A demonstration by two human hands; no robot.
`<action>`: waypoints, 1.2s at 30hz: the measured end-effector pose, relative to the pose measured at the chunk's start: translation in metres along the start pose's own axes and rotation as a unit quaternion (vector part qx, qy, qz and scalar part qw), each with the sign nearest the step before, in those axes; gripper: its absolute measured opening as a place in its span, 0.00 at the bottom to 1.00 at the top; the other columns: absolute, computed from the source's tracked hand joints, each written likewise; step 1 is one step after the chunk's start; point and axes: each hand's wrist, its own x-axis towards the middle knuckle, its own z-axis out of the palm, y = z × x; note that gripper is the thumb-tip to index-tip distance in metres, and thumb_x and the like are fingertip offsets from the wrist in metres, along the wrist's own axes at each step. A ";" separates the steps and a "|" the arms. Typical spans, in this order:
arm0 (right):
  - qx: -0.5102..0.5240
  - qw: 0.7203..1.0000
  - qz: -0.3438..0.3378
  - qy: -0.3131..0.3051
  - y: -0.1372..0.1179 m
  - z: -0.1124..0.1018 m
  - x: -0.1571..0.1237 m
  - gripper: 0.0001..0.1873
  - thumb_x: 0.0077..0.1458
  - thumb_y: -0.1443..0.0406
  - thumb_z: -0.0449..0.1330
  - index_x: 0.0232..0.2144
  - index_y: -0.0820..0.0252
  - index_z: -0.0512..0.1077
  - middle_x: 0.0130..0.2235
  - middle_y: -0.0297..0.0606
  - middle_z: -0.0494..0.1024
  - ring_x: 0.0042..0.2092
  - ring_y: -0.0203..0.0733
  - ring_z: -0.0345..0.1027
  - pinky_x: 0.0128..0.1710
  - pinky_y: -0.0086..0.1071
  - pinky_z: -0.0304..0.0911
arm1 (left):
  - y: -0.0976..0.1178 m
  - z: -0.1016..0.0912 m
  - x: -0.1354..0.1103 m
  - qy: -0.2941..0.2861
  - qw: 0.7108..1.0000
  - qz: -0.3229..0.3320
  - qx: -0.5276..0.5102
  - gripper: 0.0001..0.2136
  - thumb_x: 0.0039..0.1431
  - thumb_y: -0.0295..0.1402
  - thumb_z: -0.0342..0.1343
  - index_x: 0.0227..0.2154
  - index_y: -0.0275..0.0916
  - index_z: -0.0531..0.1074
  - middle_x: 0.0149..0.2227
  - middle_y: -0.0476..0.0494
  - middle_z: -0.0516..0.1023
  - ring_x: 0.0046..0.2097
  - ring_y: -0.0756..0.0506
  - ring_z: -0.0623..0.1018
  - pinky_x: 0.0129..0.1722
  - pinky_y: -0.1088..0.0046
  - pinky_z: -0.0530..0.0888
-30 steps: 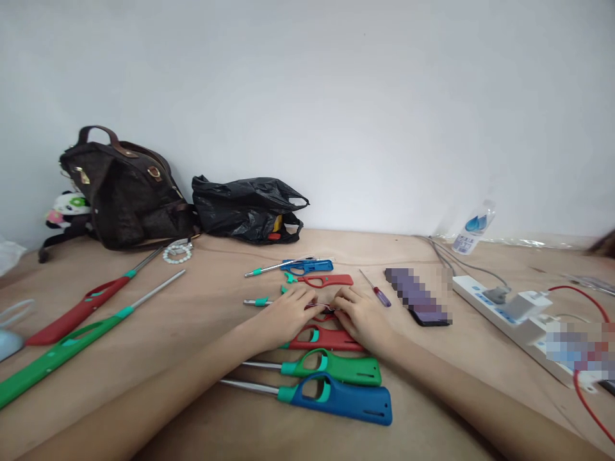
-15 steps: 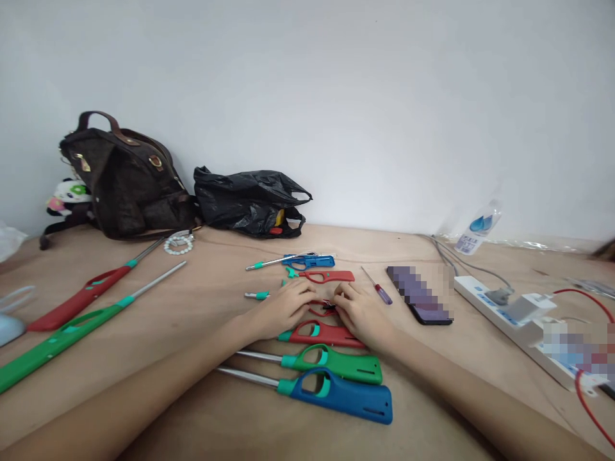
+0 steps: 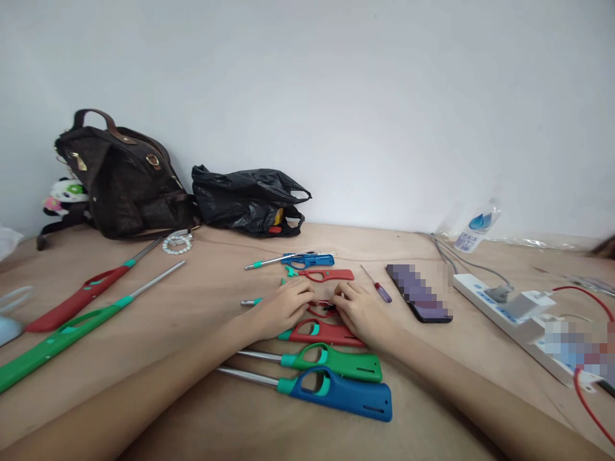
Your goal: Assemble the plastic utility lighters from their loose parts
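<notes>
Between my hands lies an opened red stick lighter (image 3: 327, 312), its red shell and some dark inner parts showing. My left hand (image 3: 287, 308) pinches its left side, and the metal tube end pokes out beyond the wrist. Bent fingers of my right hand (image 3: 361, 312) grip the handle end; the fingertips partly hide what they press. Just below is a whole red lighter (image 3: 331, 333), then a green lighter (image 3: 343, 363) and a blue lighter (image 3: 358, 397). Above the hands sit a loose red shell half (image 3: 331, 275) and an opened blue lighter (image 3: 310, 260).
A purple-handled screwdriver (image 3: 382, 292) and a phone (image 3: 423, 298) lie to the right, before a white power strip (image 3: 509, 320) with cables. Left are another red lighter (image 3: 72, 304) and green lighter (image 3: 57, 346). A backpack (image 3: 129, 179), black plastic bag (image 3: 245, 198) and bottle (image 3: 478, 224) line the wall.
The opened lighter's tube end has shifted slightly left and down. Both hands stay almost in place, still at the lighter.
</notes>
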 end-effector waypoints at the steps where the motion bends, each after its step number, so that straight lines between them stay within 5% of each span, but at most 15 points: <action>1: 0.002 1.000 -0.002 0.002 0.000 0.000 -0.001 0.10 0.61 0.73 0.54 0.39 0.62 0.75 0.39 0.43 0.72 0.42 0.45 0.66 0.42 0.37 0.65 | 0.001 -0.001 0.000 0.000 1.000 0.001 0.000 0.13 0.64 0.22 0.43 0.39 0.38 0.73 0.48 0.40 0.72 0.52 0.42 0.70 0.55 0.65 0.67; 17: 0.023 1.000 -0.001 0.016 0.000 0.000 -0.001 0.10 0.60 0.73 0.55 0.38 0.61 0.76 0.39 0.44 0.73 0.41 0.45 0.67 0.42 0.40 0.66 | 0.000 0.003 0.001 -0.013 0.995 0.072 0.073 0.16 0.63 0.23 0.47 0.49 0.44 0.72 0.46 0.40 0.69 0.51 0.40 0.68 0.53 0.59 0.66; 24: 0.033 0.999 0.008 0.005 -0.002 -0.004 0.001 0.11 0.58 0.74 0.56 0.39 0.62 0.77 0.39 0.44 0.73 0.42 0.45 0.67 0.44 0.38 0.67 | 0.010 -0.001 0.002 -0.041 0.992 0.049 0.112 0.14 0.58 0.18 0.46 0.43 0.37 0.70 0.45 0.38 0.68 0.49 0.40 0.67 0.51 0.60 0.66; 36: 0.021 1.000 -0.003 0.013 0.003 0.005 -0.001 0.12 0.61 0.72 0.54 0.42 0.62 0.76 0.39 0.45 0.73 0.42 0.45 0.67 0.42 0.39 0.67 | 0.012 0.008 0.007 -0.061 0.994 -0.021 0.092 0.20 0.51 0.18 0.46 0.46 0.36 0.70 0.48 0.36 0.67 0.52 0.38 0.66 0.53 0.56 0.65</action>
